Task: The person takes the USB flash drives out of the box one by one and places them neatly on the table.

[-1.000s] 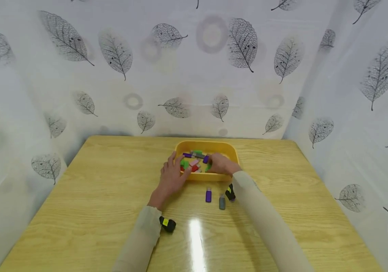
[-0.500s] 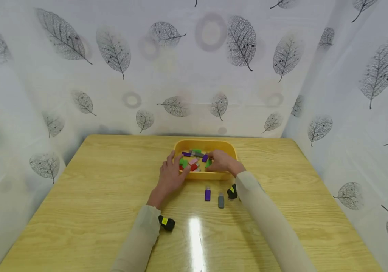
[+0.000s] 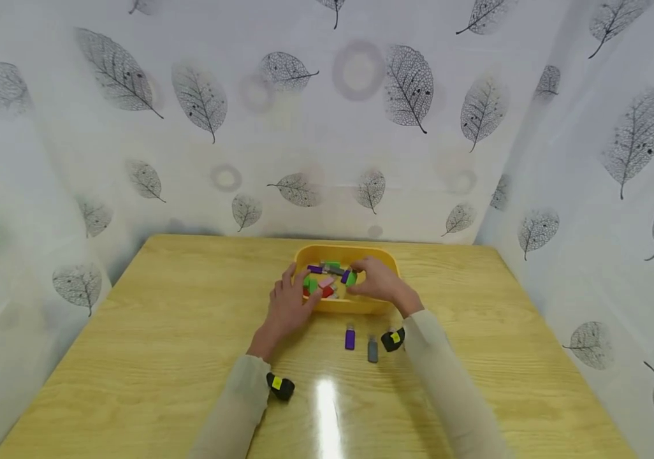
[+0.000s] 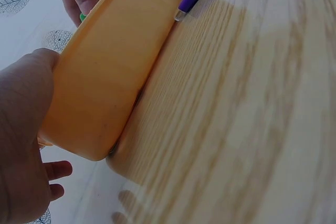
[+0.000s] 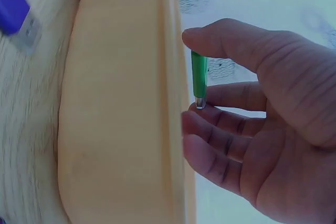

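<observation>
A yellow plastic box point(image 3: 356, 307) at the back of the table contains several USB sticks in green, purple, red, pink and grey. My left hand point(image 3: 289, 307) holds its near left corner, thumb over the front rim and some fingers outside the left wall. Inside the right part of the box, my right hand point(image 3: 381, 282) pinches a green USB stick point(image 5: 199, 74) between thumb and fingers, its metal plug pointing away from the thumb. A purple USB stick point(image 3: 346, 276) lies right beside it in the box.
In front of the box, a purple USB stick point(image 3: 350, 338) and a grey USB stick point(image 3: 372, 350) lie side by side on the wooden table point(image 3: 189, 331). A leaf-patterned white curtain point(image 3: 327, 127) hangs behind and along both sides.
The right hand has shifted slightly up and to the right, and the green USB stick at its fingertips shows more fully. The left hand keeps its place on the box.
</observation>
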`<state>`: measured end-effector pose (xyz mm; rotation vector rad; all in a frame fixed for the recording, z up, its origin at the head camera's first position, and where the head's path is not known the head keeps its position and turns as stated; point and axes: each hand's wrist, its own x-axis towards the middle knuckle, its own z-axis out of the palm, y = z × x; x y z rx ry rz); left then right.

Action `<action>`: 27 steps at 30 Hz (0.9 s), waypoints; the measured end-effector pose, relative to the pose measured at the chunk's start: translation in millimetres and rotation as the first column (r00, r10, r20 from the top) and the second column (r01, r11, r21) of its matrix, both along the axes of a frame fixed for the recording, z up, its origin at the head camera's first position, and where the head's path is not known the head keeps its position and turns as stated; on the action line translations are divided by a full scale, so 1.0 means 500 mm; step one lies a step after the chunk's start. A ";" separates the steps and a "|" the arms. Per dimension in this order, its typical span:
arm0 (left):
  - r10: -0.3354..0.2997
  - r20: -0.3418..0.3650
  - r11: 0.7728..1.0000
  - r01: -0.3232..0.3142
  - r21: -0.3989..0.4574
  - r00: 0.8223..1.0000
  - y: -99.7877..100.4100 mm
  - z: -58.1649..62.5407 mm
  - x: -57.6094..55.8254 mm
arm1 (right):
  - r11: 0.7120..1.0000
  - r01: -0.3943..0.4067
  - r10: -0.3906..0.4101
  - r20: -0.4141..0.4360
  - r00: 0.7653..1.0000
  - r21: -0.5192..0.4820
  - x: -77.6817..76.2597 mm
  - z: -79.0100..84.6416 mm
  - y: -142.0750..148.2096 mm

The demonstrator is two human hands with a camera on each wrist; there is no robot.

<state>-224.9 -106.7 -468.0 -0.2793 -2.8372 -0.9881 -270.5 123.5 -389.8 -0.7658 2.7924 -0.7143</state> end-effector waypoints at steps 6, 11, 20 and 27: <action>0.019 0.018 1.000 -0.020 0.016 1.000 -0.006 0.006 0.004 | 0.999 0.041 -0.042 -0.015 0.999 -0.036 0.017 0.003 -0.016; -0.001 0.018 1.000 0.001 0.008 1.000 -0.004 0.003 0.002 | 0.994 0.072 -0.073 -0.006 0.997 -0.079 0.037 0.001 -0.016; -0.018 0.025 1.000 0.018 0.001 1.000 -0.001 0.001 -0.002 | 0.986 0.083 -0.085 -0.009 0.996 -0.147 0.065 -0.013 -0.004; -0.019 0.020 1.000 0.019 -0.009 1.000 -0.006 -0.001 -0.001 | 0.983 0.072 -0.074 -0.006 0.997 -0.167 0.074 -0.020 -0.002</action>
